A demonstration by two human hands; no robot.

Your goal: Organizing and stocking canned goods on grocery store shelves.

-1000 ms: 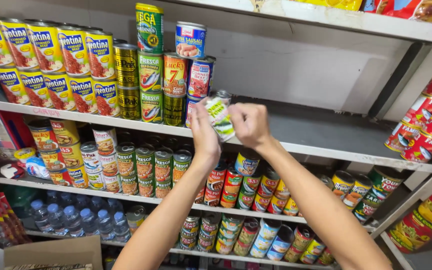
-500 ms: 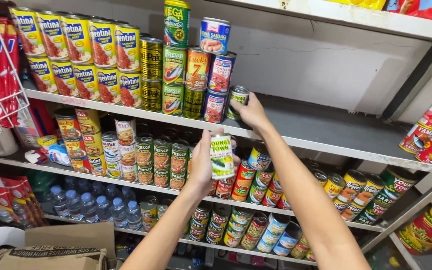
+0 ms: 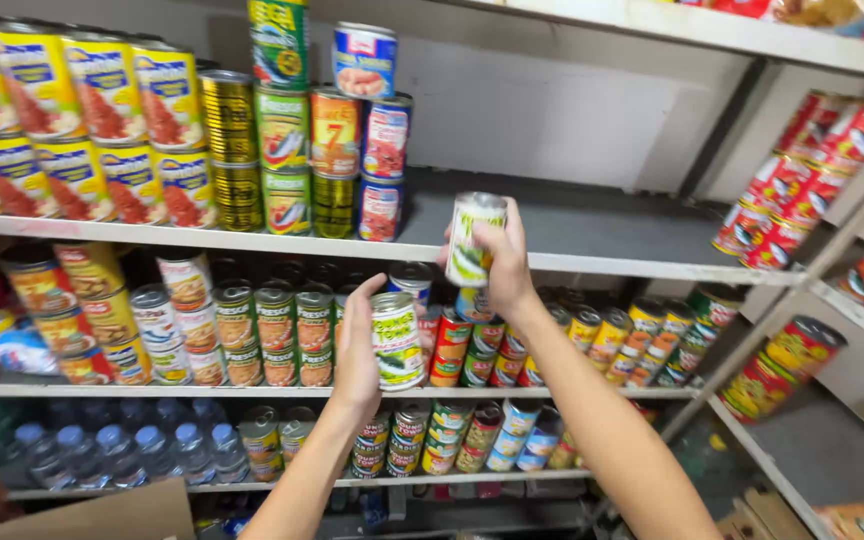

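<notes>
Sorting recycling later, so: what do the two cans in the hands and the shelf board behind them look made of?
Can in the right hand: likely metal, with a shiny silver rim at the top, wrapped in a glossy white-and-green label. Can in the left hand: the same look, a bright metal lid under a printed label. Shelf board: flat grey top with a white front edge, perhaps painted wood or laminate; hard to tell.

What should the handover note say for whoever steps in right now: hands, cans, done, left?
Left hand: grip closed on a white-and-green can, held in front of the middle shelf.
Right hand: grip closed on a matching can, raised at the front edge of the upper shelf, not yet set down.
Done: stacked cans already fill the upper shelf's left part.
Left: both held cans unplaced; bare shelf space lies right of the stacks.
</notes>
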